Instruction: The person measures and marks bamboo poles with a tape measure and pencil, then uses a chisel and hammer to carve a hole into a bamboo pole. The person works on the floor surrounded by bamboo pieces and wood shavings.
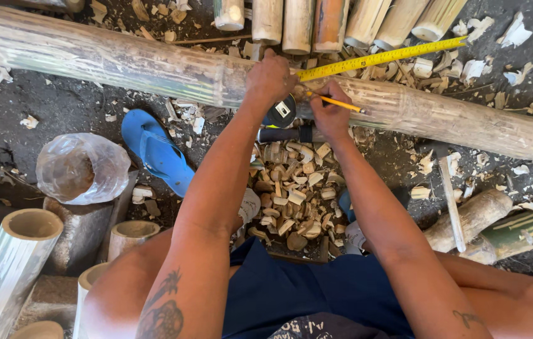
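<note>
Meanwhile left hand (271, 78) pins yellow tape (379, 59) on bamboo pole (122, 59), right hand (329, 113) pinches pencil (337, 103); plastic bag (82, 168) holds brown matter.

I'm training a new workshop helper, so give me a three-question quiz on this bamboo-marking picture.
1. True or false: the yellow pencil is in the person's right hand.
2. Which lies on the dark ground left of the person's left forearm? A) blue rubber flip-flop B) red bucket C) green hose
3. Fill in: the yellow tape measure blade stretches along the long pale bamboo pole from under the left hand towards the picture's ______ edge.

Key: 1 true; 2 A; 3 right.
</note>
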